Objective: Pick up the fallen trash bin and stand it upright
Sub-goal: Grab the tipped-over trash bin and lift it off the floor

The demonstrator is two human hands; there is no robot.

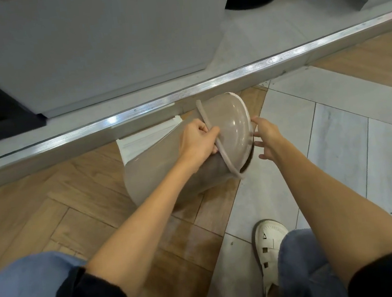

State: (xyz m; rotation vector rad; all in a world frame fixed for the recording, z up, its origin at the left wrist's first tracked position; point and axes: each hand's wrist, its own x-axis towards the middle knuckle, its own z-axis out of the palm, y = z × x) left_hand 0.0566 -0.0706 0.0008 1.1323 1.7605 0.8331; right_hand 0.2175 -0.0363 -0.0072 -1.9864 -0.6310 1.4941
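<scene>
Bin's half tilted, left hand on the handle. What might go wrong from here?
1. The left hand grips only the thin handle, so the trash bin may swing.
2. The domed lid looks loose at its lower edge; the right hand barely touches it, so it might pop off.
3. The metal threshold sits close behind; the bin may knock it.

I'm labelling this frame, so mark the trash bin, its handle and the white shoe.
trash bin (157, 157): head view, on its grey side wall.
handle (205, 118): head view, on the bail's upper stretch.
white shoe (270, 244): head view, on the strapped upper.

Tilted trash bin (167, 159) rests on wood-and-tile floor (335, 132).
</scene>
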